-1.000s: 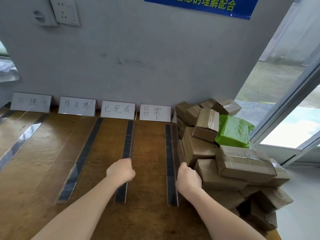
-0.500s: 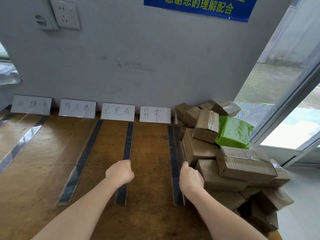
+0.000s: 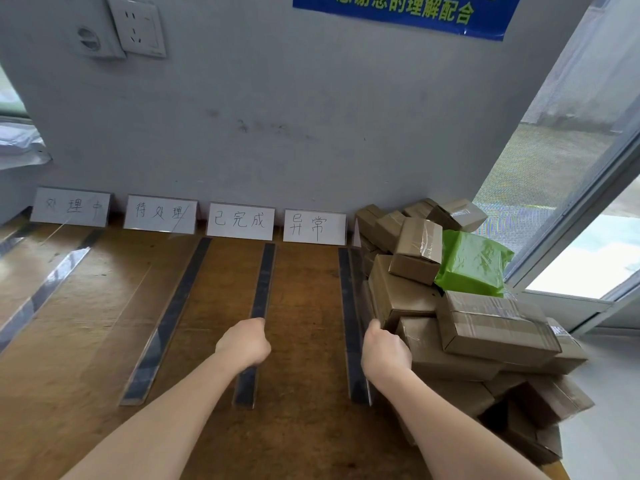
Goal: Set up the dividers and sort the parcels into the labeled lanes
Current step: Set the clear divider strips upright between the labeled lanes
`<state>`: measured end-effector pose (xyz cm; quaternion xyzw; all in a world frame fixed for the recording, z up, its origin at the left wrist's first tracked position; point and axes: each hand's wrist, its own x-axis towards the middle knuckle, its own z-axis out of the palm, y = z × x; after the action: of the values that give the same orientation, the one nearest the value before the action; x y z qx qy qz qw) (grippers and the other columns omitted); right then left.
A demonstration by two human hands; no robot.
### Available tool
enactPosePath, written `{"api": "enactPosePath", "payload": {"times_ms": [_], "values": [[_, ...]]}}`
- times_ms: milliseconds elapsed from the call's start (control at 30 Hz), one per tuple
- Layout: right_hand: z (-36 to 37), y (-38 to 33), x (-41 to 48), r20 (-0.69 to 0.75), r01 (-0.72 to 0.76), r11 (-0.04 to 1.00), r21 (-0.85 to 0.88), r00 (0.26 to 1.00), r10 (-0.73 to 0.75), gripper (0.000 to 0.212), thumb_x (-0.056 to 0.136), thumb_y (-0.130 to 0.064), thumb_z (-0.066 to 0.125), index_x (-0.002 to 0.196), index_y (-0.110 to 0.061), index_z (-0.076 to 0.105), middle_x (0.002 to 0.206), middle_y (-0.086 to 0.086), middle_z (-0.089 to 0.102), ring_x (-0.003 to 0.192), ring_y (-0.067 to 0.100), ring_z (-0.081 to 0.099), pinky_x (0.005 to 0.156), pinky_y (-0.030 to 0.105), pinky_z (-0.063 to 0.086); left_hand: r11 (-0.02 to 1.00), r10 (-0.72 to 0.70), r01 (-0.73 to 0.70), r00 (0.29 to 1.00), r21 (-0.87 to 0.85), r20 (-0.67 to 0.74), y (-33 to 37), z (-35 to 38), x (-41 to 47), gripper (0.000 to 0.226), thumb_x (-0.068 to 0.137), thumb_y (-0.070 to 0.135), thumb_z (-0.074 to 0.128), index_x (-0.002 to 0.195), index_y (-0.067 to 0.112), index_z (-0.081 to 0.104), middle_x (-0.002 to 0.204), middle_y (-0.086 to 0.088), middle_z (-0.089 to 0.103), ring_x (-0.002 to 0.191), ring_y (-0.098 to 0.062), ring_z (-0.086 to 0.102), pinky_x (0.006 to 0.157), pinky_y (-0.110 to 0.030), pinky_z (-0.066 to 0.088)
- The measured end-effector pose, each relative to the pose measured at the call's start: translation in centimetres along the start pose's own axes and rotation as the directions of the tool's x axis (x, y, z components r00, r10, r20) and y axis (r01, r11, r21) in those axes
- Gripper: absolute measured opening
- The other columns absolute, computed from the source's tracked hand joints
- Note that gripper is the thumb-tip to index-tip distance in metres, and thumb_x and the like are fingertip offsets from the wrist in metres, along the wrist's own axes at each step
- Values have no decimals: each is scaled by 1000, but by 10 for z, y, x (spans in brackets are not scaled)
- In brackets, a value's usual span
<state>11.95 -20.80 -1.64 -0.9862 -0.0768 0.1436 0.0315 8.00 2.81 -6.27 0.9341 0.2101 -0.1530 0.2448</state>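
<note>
The left grip (image 3: 242, 344) is clenched around the top edge of the centre divider (image 3: 263, 278), at about the middle of its length; the fingers are curled over the far side, so their tips are hidden; the right grip (image 3: 384, 351) grasps in the same manner the right divider (image 3: 346, 289), with its knuckles touching the nearest brown box. Both dividers are of clear plastic with a dark base strip; they stand on the wooden surface (image 3: 304, 427) and run from the wall (image 3: 311, 116) toward the person. The left divider (image 3: 173, 317) and the far-left divider (image 3: 45, 289) lie further to the left, and no hand touches them. Four white label cards (image 3: 240, 220) with handwritten characters lean against the wall, one at the head of each lane. The parcels (image 3: 485, 323) are piled at the right end of the surface, just beside the right divider and outside the lanes; most are brown taped boxes; one green parcel (image 3: 474, 261) sits on top near the back. On the wall above are a socket (image 3: 138, 26) and a blue sign (image 3: 401, 12).
</note>
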Motion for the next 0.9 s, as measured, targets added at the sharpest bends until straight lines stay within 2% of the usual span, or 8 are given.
{"api": "enactPosePath", "payload": {"times_ms": [100,233,333,433,533,600,767,900], "values": [[0,1,-1,27,12,1000,11,1000,-12,57,95,-6,56,145,-9,30,119,13,66,102,27,69,77,34,56,999,-12,13,1000,-43,27,1,-2,0,43,89,10,52,129,23,56,101,0,65,73,-17,68,53,-24,55],[0,0,-3,49,6,1000,30,999,-7,52,95,-6,57,141,-10,33,118,13,66,103,27,68,77,34,55,996,-28,33,998,-82,57,5,-7,-4,59,91,5,51,147,18,40,124,-8,61,70,-20,69,54,-26,58],[0,1,-4,44,0,999,45,999,-2,48,95,-5,56,138,-10,35,115,13,67,100,27,68,74,33,55,991,-34,43,997,-129,68,9,-7,-5,63,93,5,51,152,16,32,123,-11,61,67,-21,70,47,-24,54],[1,3,-4,24,-5,999,32,1000,5,49,95,-2,54,139,-9,35,115,13,68,100,27,69,70,31,52,986,-36,48,997,-163,71,12,-5,-4,59,94,9,52,149,17,34,114,-11,63,63,-19,70,45,-22,52],[2,3,-4,18,-3,1000,20,1000,3,50,95,-1,53,141,-9,34,117,14,67,102,27,69,74,32,54,981,-30,44,996,-191,78,12,-3,-4,52,95,14,55,145,16,40,110,-10,63,64,-19,70,44,-21,50],[2,3,-4,11,3,1000,6,1000,-3,53,96,-2,53,144,-8,31,119,15,67,102,28,69,77,33,56,981,-24,39,996,-188,85,12,-3,-4,54,95,15,54,147,16,37,111,-10,64,63,-19,70,45,-22,52],[3,4,-1,2,10,999,-40,1000,-9,63,96,0,53,151,-7,23,122,17,66,104,29,69,82,37,57,996,8,-3,998,-92,57,12,-6,-9,43,97,21,51,139,16,45,106,-2,63,72,-16,67,62,-26,59],[2,4,-1,50,23,998,-64,999,-19,68,96,-2,52,154,-7,15,127,19,63,109,31,67,86,40,56,999,16,-15,999,-35,30,9,-7,-6,27,94,19,49,119,19,59,98,3,65,76,-14,66,68,-30,60]]}}
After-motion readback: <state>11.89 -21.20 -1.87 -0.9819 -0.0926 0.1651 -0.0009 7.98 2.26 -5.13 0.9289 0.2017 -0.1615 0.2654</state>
